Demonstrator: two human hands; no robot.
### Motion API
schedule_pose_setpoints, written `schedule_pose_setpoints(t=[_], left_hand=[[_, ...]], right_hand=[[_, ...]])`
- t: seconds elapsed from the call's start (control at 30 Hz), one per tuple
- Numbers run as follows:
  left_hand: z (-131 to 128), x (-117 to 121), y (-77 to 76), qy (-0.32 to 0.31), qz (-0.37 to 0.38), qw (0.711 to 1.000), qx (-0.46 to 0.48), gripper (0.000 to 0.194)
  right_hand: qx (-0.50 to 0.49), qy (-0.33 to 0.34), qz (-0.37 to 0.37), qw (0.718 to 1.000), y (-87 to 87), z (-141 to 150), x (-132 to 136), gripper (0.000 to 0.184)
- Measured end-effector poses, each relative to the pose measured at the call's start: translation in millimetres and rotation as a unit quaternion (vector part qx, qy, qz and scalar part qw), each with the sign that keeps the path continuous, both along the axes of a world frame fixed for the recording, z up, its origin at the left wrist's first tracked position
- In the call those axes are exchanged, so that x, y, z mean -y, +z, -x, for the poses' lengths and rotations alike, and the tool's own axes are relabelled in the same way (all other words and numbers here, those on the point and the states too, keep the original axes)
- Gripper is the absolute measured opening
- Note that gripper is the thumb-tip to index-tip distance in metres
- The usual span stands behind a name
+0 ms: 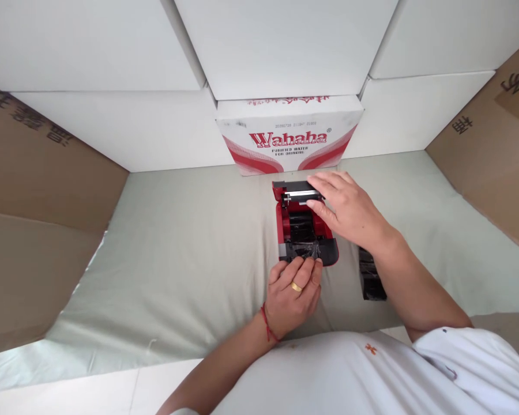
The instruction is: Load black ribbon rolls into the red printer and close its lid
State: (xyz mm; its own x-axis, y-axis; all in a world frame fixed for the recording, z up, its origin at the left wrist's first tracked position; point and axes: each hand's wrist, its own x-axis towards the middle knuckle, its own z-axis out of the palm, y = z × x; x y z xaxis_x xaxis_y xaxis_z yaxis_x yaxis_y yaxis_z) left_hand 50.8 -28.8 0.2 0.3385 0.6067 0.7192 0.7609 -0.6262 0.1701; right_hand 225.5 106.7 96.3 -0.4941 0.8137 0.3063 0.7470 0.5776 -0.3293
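Observation:
A small red and black device like a portable label printer [280, 227] lies on the cloth with its lid [290, 186] raised. Along the lid's underside runs a shiny bar with a dark roller. Inside the red compartment sits a black roll [301, 226], and a thin, wrinkled dark film from it stretches over the front edge. My left hand [293, 292] is closed on that film at the front edge, fingers bent over it. With thumb and fingers, my right hand [343, 207] grips the right end of the lid, hiding that end.
A white and red Wahaha water carton [292, 138] stands behind the device, before large white boxes [285, 46]. Brown cardboard panels [38, 219] flank both sides. Dark, glossy rolls or packets [371, 276] lie by my right forearm on the pale green cloth [190, 248].

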Motion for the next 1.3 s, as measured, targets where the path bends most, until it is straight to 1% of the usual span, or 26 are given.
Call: schedule_pose_setpoints(t=[0.13, 0.23, 0.33, 0.43, 0.57, 0.67, 0.8, 0.87, 0.93, 0.97, 1.0, 1.03, 1.07, 1.1, 1.13, 1.17, 1.23, 1.27, 1.3], left_hand=[[2, 1, -3.6, 0.001, -0.003, 1.0, -0.006, 0.031], [3, 2, -6.6, 0.002, -0.004, 1.0, 0.002, 0.031], [2, 1, -8.2, -0.003, -0.001, 1.0, 0.006, 0.031], [2, 0, -8.8, -0.003, 0.004, 1.0, 0.011, 0.03], [3, 0, -10.8, -0.002, 0.001, 1.0, 0.006, 0.033], [2, -1, -12.6, -0.008, 0.002, 1.0, 0.013, 0.031], [2, -2, -10.7, -0.014, 0.007, 1.0, 0.026, 0.03], [5, -3, -7.1, -0.041, 0.019, 0.997, 0.057, 0.031], [11, -5, -2.9, -0.072, 0.045, 0.988, 0.13, 0.034], [15, -7, -1.2, -0.067, 0.062, 0.979, 0.182, 0.037], [20, -10, 0.0, -0.047, 0.084, 0.967, 0.237, 0.039], [25, -14, 0.4, -0.012, 0.116, 0.949, 0.295, 0.039], [30, -19, -0.4, 0.015, 0.151, 0.925, 0.347, 0.037], [35, -24, -2.2, 0.027, 0.195, 0.899, 0.391, 0.034], [39, -31, -5.2, 0.026, 0.248, 0.869, 0.427, 0.033], [43, -37, -9.2, 0.011, 0.299, 0.836, 0.46, 0.037], [47, -49, -18.3, -0.046, 0.372, 0.765, 0.524, 0.05], [48, -54, -22.6, -0.077, 0.395, 0.73, 0.552, 0.056], [48, -57, -26.2, -0.105, 0.411, 0.702, 0.572, 0.062]], right_hand=[[0.032, 0.025, -0.023, 0.999, 0.2, -6, 25, 0.04], [0.058, 0.034, -0.062, 0.996, -3.5, -11, 44, 0.046], [0.075, 0.032, -0.089, 0.993, -10.1, -13, 56, 0.054], [0.068, 0.049, -0.094, 0.992, -16.7, -14, 61, 0.056], [0.072, 0.08, -0.092, 0.99, -26.0, -13, 66, 0.051], [0.096, 0.078, -0.097, 0.988, -30.6, -10, 70, 0.046], [0.12, 0.066, -0.08, 0.987, -30.8, -8, 73, 0.04], [0.116, 0.054, -0.073, 0.989, -31.4, -8, 74, 0.042], [0.099, 0.038, -0.078, 0.991, -33.9, -8, 76, 0.044], [0.085, 0.034, -0.082, 0.992, -35.9, -8, 78, 0.045], [0.066, 0.039, -0.085, 0.993, -38.2, -6, 80, 0.045], [0.046, 0.055, -0.088, 0.994, -40.5, -4, 83, 0.046], [0.027, 0.078, -0.091, 0.992, -42.7, -2, 87, 0.045], [0.011, 0.104, -0.096, 0.99, -44.7, 1, 90, 0.044], [-0.002, 0.128, -0.102, 0.987, -46.3, 3, 94, 0.042], [-0.011, 0.146, -0.11, 0.983, -47.5, 5, 96, 0.04], [-0.024, 0.163, -0.121, 0.979, -49.0, 6, 100, 0.038], [-0.031, 0.167, -0.121, 0.978, -49.6, 6, 102, 0.038], [-0.037, 0.169, -0.119, 0.978, -50.2, 5, 103, 0.038]])
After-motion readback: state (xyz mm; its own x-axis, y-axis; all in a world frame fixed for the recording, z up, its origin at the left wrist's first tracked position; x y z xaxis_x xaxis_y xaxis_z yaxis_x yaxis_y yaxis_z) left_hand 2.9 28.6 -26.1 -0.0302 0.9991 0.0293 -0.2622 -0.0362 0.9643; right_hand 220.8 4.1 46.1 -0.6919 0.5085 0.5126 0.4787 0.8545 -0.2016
